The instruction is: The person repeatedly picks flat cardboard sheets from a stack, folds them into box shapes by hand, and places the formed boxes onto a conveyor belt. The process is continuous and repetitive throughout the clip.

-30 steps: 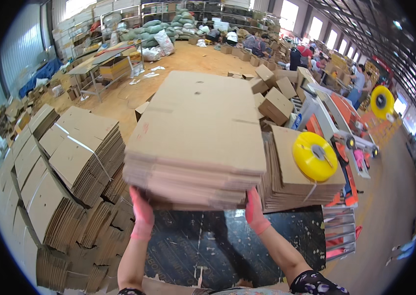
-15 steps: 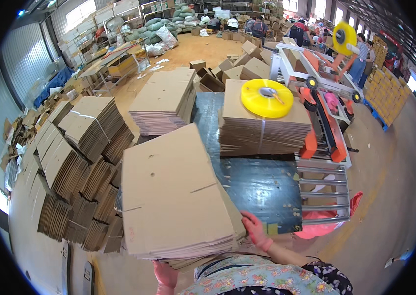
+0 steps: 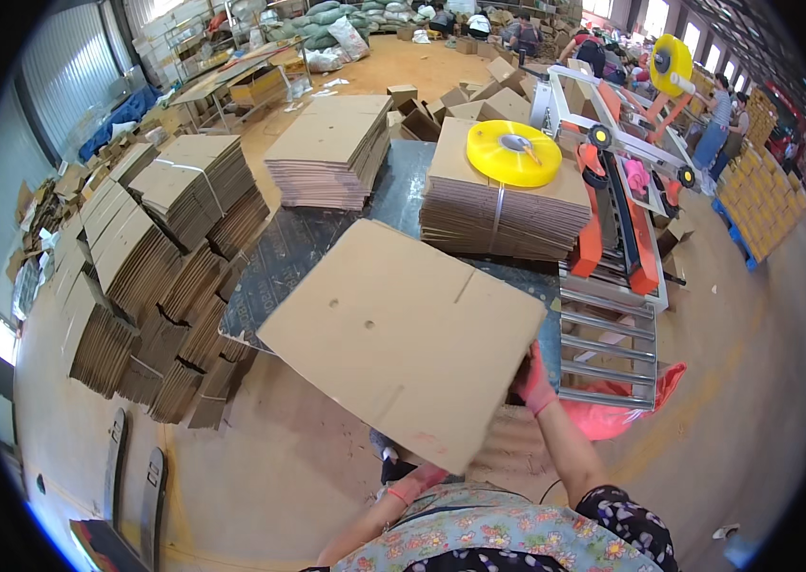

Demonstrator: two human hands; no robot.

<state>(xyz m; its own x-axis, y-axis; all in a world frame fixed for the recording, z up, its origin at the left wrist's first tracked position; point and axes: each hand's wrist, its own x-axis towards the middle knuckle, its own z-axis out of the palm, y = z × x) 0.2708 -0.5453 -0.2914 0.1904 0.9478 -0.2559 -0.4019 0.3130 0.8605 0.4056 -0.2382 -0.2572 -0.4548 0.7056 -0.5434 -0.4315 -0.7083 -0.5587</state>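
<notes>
A flattened cardboard carton [image 3: 403, 334] spans the space before me, turned at an angle, its far part over the dark tabletop [image 3: 303, 250]. Any layers beneath it are hidden. My right hand [image 3: 536, 383], in a pink glove, grips its right edge with the fingers partly tucked behind. At the near corner my left hand [image 3: 417, 483], also gloved in pink, holds the carton from below; its fingertips are hidden. Farther back on the table are a carton stack [image 3: 331, 153] and a strapped carton stack [image 3: 508, 224], which bears a yellow tape roll [image 3: 514, 153].
Bundled flat cartons [image 3: 145, 276] stand at left, with two dark forks [image 3: 155, 505] on the floor nearby. To the right are a roller conveyor [image 3: 608, 348], an orange-and-white taping machine [image 3: 622, 219] and a red plastic bag [image 3: 627, 415]. People [image 3: 713, 129] work farther off.
The cardboard has swung clockwise, its far end moving right and uncovering the table's left corner. My right hand moved up and right with its edge; my left hand moved right.
</notes>
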